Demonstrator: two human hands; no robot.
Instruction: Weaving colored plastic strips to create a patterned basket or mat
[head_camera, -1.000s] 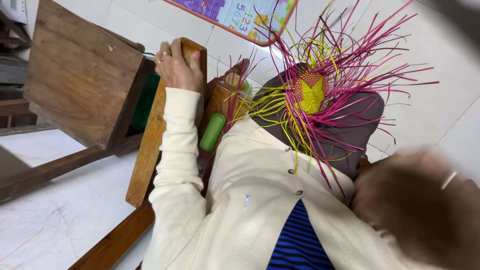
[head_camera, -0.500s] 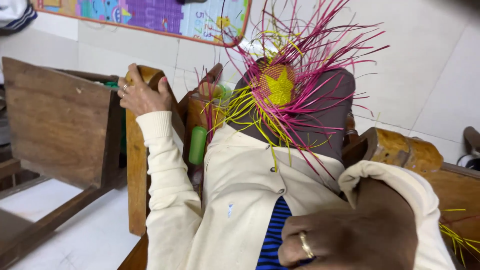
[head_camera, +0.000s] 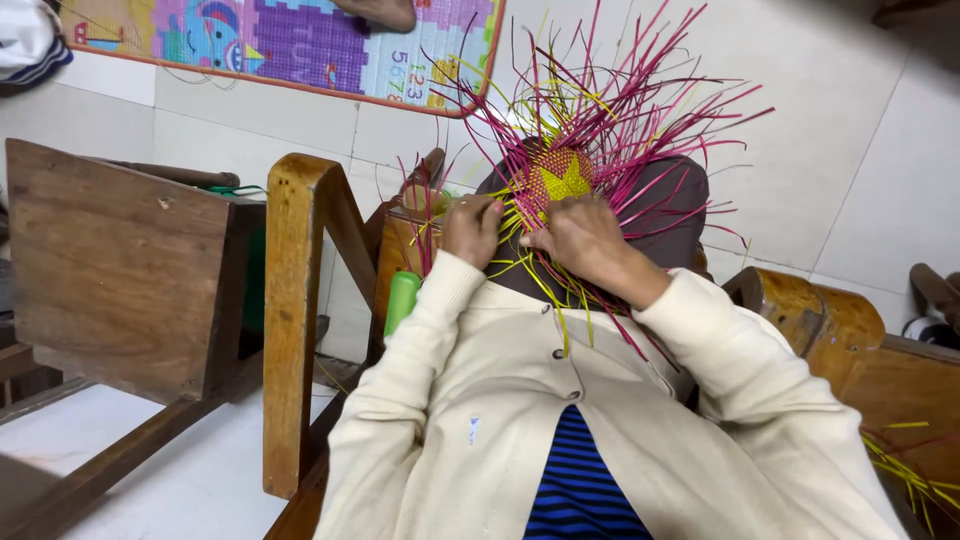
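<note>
The left hand (head_camera: 470, 228) rests at the left rim of a woven piece (head_camera: 562, 180), its fingers curled down onto a bundle of yellow strips (head_camera: 512, 215), though how tightly they pinch cannot be told. The right hand (head_camera: 578, 235) lies just beside it, knuckles up, fingers bent and pressing loose pink strips (head_camera: 640, 120) at the near edge of the weave. The one woven piece sits directly beyond both hands on a dark grey cloth (head_camera: 670, 215) over the lap, with a yellow star at its centre. Its free strips fan outward and away, too many to count. The right hand is slightly nearer the star. One green cylinder (head_camera: 402, 298) stands to the left, against a wooden chair frame (head_camera: 295, 320). A wooden desk (head_camera: 120, 270) stands further left, and a colourful play mat (head_camera: 300, 45) lies on the floor beyond.
</note>
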